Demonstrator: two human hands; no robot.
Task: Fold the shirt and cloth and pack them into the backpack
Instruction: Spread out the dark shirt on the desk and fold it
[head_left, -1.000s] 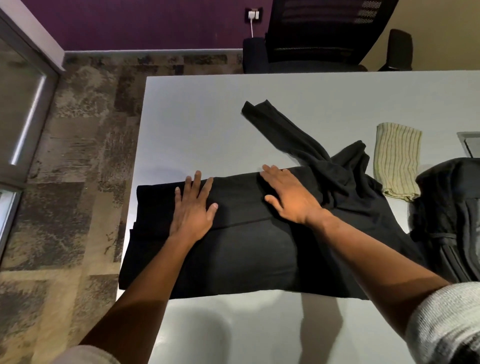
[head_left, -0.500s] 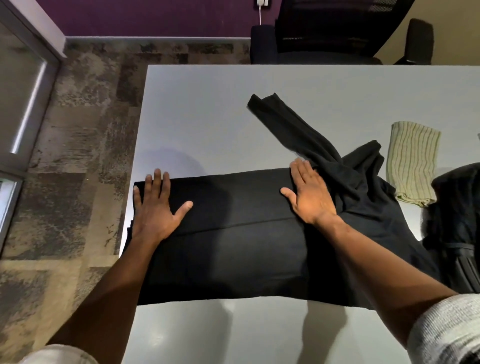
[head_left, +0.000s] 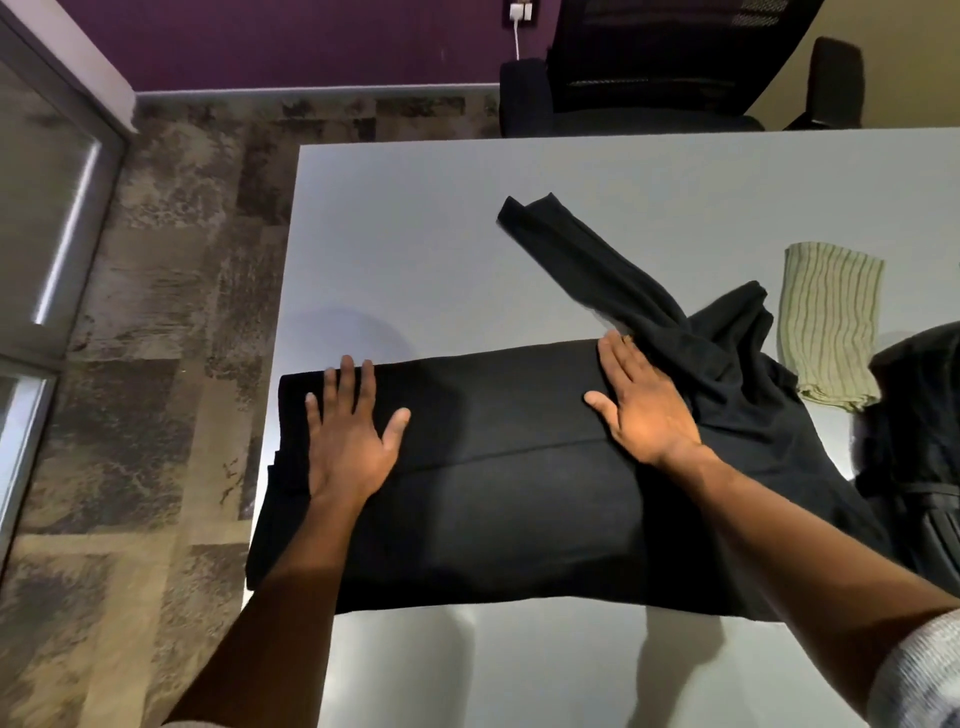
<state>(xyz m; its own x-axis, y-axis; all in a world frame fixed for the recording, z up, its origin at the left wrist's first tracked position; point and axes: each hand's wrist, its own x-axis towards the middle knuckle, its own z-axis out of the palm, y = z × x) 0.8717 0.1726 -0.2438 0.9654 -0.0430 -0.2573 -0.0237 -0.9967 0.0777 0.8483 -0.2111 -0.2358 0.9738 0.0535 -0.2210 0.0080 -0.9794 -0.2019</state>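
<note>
A black shirt (head_left: 498, 467) lies on the white table (head_left: 415, 249), its body folded lengthwise into a wide band; one sleeve stretches away toward the far middle of the table. My left hand (head_left: 348, 436) rests flat, fingers spread, on the shirt's left end. My right hand (head_left: 644, 410) presses flat on the fold near the bunched shoulder part. A folded green striped cloth (head_left: 831, 322) lies to the right of the shirt. The dark backpack (head_left: 919, 457) sits at the right edge, partly cut off by the frame.
A black office chair (head_left: 670, 67) stands behind the table's far edge. The table's left edge runs beside patterned carpet (head_left: 156, 312); the shirt's left end reaches that edge. A glass door frame (head_left: 57, 218) stands at the far left.
Both hands slid outward over the shirt: the left toward its left end, the right toward the sleeve side. They have held nearly still over the last half second.
</note>
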